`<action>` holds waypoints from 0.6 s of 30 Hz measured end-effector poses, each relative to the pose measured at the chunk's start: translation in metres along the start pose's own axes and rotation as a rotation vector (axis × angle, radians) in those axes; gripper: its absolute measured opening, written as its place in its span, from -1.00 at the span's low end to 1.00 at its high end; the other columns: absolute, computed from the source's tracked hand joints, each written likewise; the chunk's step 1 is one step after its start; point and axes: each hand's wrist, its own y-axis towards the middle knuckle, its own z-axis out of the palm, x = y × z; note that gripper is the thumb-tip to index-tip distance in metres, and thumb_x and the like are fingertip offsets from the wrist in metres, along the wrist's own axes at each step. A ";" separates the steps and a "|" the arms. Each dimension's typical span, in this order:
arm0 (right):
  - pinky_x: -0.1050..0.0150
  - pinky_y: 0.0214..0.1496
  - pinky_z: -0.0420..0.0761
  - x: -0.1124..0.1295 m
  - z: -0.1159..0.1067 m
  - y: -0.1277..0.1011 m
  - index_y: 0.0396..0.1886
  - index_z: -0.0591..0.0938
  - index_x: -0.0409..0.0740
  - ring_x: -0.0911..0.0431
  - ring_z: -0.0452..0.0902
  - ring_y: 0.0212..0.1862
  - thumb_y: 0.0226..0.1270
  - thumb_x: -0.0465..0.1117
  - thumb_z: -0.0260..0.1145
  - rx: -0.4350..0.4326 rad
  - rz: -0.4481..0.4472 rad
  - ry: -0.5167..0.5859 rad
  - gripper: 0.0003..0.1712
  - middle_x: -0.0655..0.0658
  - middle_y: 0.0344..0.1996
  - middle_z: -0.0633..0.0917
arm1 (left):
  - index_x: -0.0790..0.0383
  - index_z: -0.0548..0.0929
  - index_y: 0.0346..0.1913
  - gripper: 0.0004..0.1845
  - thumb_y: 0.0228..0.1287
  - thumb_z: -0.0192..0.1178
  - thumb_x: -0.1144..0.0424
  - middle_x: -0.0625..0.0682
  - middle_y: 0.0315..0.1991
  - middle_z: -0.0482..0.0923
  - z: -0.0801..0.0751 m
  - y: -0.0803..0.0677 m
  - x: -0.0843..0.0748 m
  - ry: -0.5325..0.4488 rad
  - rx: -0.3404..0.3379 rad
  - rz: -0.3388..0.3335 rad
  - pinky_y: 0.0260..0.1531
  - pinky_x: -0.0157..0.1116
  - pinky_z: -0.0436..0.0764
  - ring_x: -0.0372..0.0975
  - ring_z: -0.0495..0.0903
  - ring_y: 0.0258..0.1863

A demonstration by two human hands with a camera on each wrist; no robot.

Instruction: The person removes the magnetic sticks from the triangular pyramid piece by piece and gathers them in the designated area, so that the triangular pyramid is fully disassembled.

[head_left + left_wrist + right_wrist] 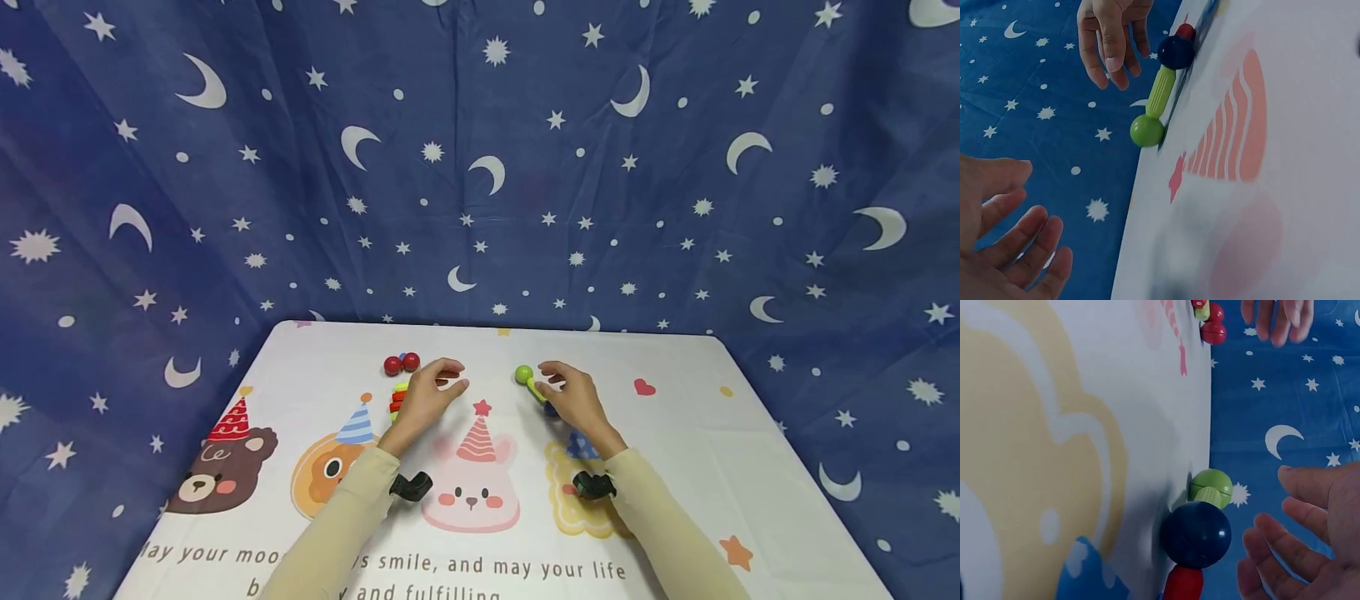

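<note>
My right hand (577, 400) hovers over a toy assembly, fingers loosely bent and holding nothing. The assembly has a light green ball (524, 375), a ridged yellow-green rod (1160, 92), a dark blue ball (1196, 534) and a red rod (1183, 584) joined in a line on the table. In the right wrist view the fingers stand apart from it. My left hand (429, 402) is raised with relaxed fingers and bare space between thumb and fingertips. Beside it, partly hidden by the hand in the head view, lie several red and yellow-green rods (397, 402).
Two red balls (392, 366) with a bit of blue behind them lie beyond the left hand. The white tablecloth (675, 467) carries printed cartoon animals and lettering. A blue curtain (525, 167) with moons and stars hangs behind the table.
</note>
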 end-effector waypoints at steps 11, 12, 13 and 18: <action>0.00 0.03 0.59 -0.004 0.004 -0.007 0.08 0.66 -0.10 -0.03 0.66 -0.03 0.25 -0.14 0.42 -0.023 0.015 -0.039 -0.60 -0.14 -0.04 0.75 | 0.27 0.59 0.09 -0.65 0.27 0.31 0.26 0.20 0.07 0.62 0.035 0.022 0.000 -0.052 0.096 -0.021 0.21 -0.08 0.55 -0.05 0.60 0.10; 0.00 0.03 0.59 -0.005 0.004 -0.007 0.08 0.66 -0.09 -0.03 0.66 -0.03 0.24 -0.14 0.43 -0.025 0.021 -0.041 -0.60 -0.13 -0.05 0.75 | 0.27 0.59 0.10 -0.64 0.28 0.31 0.26 0.22 0.09 0.61 0.038 0.024 0.001 -0.054 0.103 -0.024 0.22 -0.08 0.54 -0.05 0.59 0.11; 0.00 0.03 0.59 -0.005 0.005 -0.007 0.08 0.66 -0.09 -0.03 0.66 -0.03 0.24 -0.13 0.43 -0.024 0.024 -0.044 -0.60 -0.13 -0.05 0.75 | 0.26 0.59 0.10 -0.64 0.28 0.31 0.26 0.21 0.09 0.61 0.040 0.026 0.002 -0.053 0.106 -0.025 0.22 -0.09 0.54 -0.05 0.59 0.11; -0.03 0.02 0.60 -0.008 0.007 -0.006 0.08 0.66 -0.09 -0.05 0.66 -0.04 0.25 -0.12 0.42 -0.005 0.042 -0.054 -0.60 -0.14 -0.06 0.75 | 0.27 0.59 0.11 -0.64 0.28 0.31 0.26 0.22 0.10 0.60 0.052 0.032 0.007 -0.070 0.124 -0.032 0.20 -0.10 0.54 -0.05 0.59 0.13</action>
